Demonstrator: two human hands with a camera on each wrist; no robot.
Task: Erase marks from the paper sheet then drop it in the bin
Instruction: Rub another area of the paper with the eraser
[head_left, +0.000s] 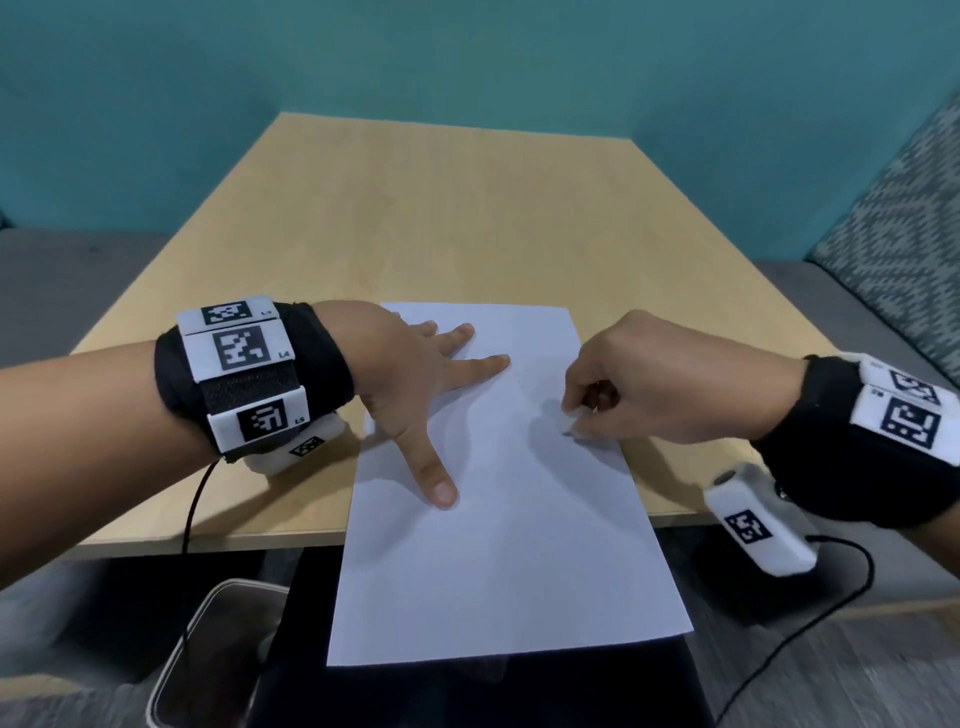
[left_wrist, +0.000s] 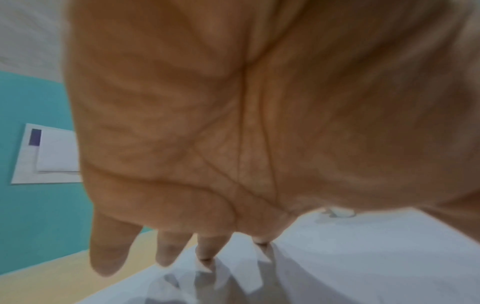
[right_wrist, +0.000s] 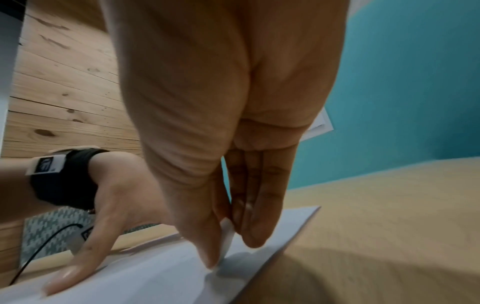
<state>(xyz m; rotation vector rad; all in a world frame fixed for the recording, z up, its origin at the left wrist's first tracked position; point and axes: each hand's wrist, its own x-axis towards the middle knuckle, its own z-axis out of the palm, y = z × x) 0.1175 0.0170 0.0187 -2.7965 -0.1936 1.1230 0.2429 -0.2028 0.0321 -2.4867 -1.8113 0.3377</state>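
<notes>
A white paper sheet lies on the wooden table, its near end hanging over the front edge. My left hand presses flat on the sheet's upper left part, fingers straight and spread. My right hand pinches a small white eraser against the sheet near its right edge. In the right wrist view the eraser shows between thumb and fingertips, touching the paper. From the left wrist, the eraser appears beyond the palm. Marks on the sheet are too faint to make out.
A bin with a pale rim stands on the floor below the table's front left edge. A patterned cushion sits at the right. Black cables trail from both wrist units. The far half of the table is bare wood.
</notes>
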